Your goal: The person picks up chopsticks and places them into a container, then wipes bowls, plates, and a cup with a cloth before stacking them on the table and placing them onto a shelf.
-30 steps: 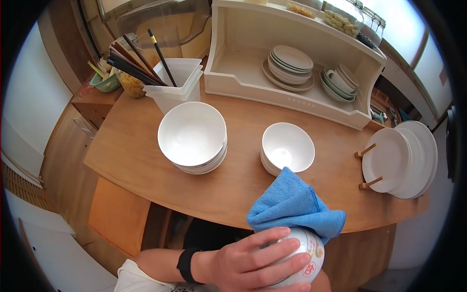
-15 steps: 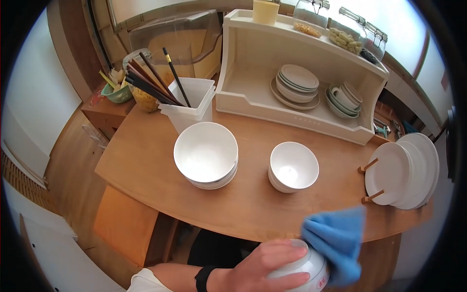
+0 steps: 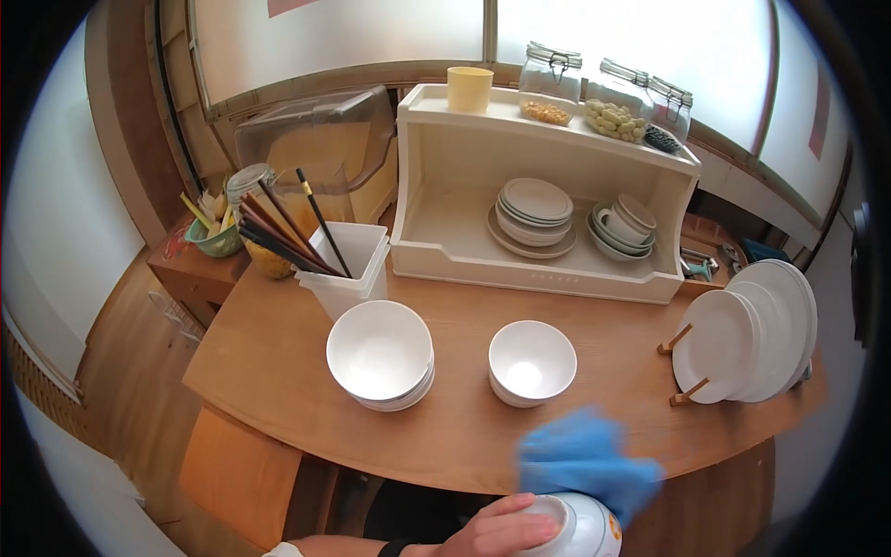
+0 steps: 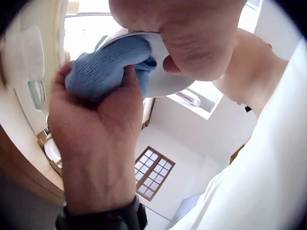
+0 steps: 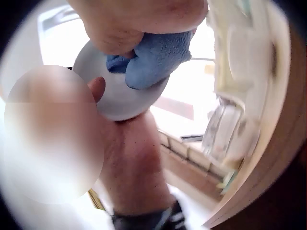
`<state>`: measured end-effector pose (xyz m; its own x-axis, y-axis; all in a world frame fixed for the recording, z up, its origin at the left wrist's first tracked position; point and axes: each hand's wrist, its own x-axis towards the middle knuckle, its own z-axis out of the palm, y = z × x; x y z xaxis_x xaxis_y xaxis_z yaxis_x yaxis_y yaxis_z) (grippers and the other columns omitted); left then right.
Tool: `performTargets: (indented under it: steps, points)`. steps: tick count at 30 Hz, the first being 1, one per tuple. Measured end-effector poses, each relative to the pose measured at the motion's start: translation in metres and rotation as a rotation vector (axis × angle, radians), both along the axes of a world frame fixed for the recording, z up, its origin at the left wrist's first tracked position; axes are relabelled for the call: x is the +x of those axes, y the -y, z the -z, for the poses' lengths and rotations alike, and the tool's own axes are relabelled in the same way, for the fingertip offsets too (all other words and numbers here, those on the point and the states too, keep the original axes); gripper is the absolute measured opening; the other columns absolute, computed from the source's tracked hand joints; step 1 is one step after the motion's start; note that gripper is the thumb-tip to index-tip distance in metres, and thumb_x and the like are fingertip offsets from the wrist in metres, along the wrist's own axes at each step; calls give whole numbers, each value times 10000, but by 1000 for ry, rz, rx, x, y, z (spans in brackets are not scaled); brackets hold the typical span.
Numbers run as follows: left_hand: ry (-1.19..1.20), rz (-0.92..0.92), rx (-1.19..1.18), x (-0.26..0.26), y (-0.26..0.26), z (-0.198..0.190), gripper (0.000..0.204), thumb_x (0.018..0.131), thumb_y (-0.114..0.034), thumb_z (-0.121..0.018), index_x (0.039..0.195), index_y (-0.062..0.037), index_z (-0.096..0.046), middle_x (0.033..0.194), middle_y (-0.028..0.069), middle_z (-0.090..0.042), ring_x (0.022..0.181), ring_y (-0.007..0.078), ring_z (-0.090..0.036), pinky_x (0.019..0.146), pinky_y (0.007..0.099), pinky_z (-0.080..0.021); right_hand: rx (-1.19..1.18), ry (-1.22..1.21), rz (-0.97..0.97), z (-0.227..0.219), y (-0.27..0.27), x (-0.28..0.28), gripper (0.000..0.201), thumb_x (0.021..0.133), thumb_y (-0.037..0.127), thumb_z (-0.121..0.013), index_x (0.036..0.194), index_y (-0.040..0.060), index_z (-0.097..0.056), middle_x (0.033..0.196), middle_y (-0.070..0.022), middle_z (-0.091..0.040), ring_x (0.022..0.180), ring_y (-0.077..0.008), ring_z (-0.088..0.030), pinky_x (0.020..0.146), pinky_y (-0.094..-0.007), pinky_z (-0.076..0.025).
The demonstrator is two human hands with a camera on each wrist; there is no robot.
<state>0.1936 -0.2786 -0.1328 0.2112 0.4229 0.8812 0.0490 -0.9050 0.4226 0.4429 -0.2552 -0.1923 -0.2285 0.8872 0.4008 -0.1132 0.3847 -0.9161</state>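
My left hand (image 3: 506,534) grips a white bowl (image 3: 589,522) with coloured marks at the front table edge. The bowl is tipped over, its foot ring by my fingers, and in the right wrist view the thumb lies on its inside. A blue cloth (image 3: 580,455), blurred in the head view, is folded over the bowl's rim. My right hand (image 4: 98,115) pinches this cloth, thumb on one side and fingers on the other, as the left wrist view shows. From the head view the right hand is hidden behind the bowl and cloth.
Two stacks of white bowls (image 3: 380,348) (image 3: 533,360) stand mid-table. Behind them are a white holder (image 3: 357,278) with chopsticks and a cream shelf (image 3: 538,288) with dishes, jars (image 3: 617,107) on top. White plates (image 3: 715,348) stand in a wooden rack at the right.
The cloth swings right, then back left along the bowl. In my left hand the bowl has turned, bringing its foot ring into sight. The head view has tilted up.
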Motion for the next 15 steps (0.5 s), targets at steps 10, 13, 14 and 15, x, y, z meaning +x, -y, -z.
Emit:
performTargets:
  steps: [10, 13, 14, 15]
  points:
    - [-65, -5, 27, -11, -4, 13, 412, 816, -239, -694, 1186, -112, -564, 1273, 257, -459, 1149, 386, -499, 1046, 572, -333, -39, -7, 13, -5, -1, -36, 595, 775, 58, -742, 1309, 36, -481, 1279, -94, -551, 1163, -217, -531, 1011, -380, -409]
    - [-2, -64, 53, -2, -3, 11, 397, 834, -259, -672, 1185, -113, -559, 1276, 262, -460, 1151, 395, -500, 1049, 581, -327, -48, -2, 0, 12, 8, -1, 595, 776, 61, -741, 1310, 36, -480, 1281, -94, -550, 1164, -218, -530, 1011, -381, -409]
    - [31, -114, 33, 0, -2, 10, 382, 844, -270, -660, 1179, -114, -562, 1274, 261, -462, 1154, 398, -499, 1047, 585, -326, -53, -6, -2, -24, -22, -50, 595, 777, 62, -741, 1310, 36, -480, 1282, -94, -550, 1165, -219, -530, 1012, -381, -409]
    - [31, -109, 14, -1, -2, 13, 367, 850, -264, -654, 1174, -115, -568, 1273, 256, -461, 1146, 396, -504, 1047, 593, -320, -59, -9, -6, -24, -17, -82, 594, 777, 63, -741, 1311, 36, -480, 1282, -94, -550, 1165, -219, -530, 1012, -382, -408]
